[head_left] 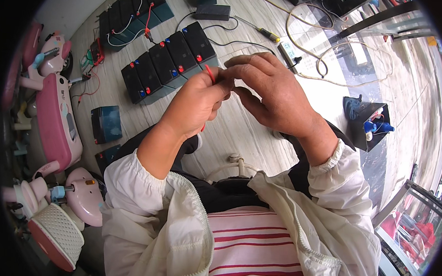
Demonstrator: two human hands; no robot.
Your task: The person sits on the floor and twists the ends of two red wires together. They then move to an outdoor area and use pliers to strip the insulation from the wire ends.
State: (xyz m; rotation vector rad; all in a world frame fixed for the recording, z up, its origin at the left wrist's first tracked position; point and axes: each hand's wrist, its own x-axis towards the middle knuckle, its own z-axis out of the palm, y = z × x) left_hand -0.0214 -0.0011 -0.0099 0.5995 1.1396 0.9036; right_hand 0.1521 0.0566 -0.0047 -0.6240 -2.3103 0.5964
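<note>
In front of my body, my left hand is closed around a thin red wire. One piece of the wire sticks up above the thumb, and a short bit shows below the palm. My right hand curls in from the other side, its fingertips meeting the left fingertips. Whatever the right fingers pinch is hidden between the hands. Just beyond the left hand stands a row of dark batteries with red and blue terminals, on the floor.
Farther left is another battery row joined by wires. A black power adapter, a yellow-handled screwdriver and a white power strip lie beyond. A black open box stands right; a pink children's scooter stands left.
</note>
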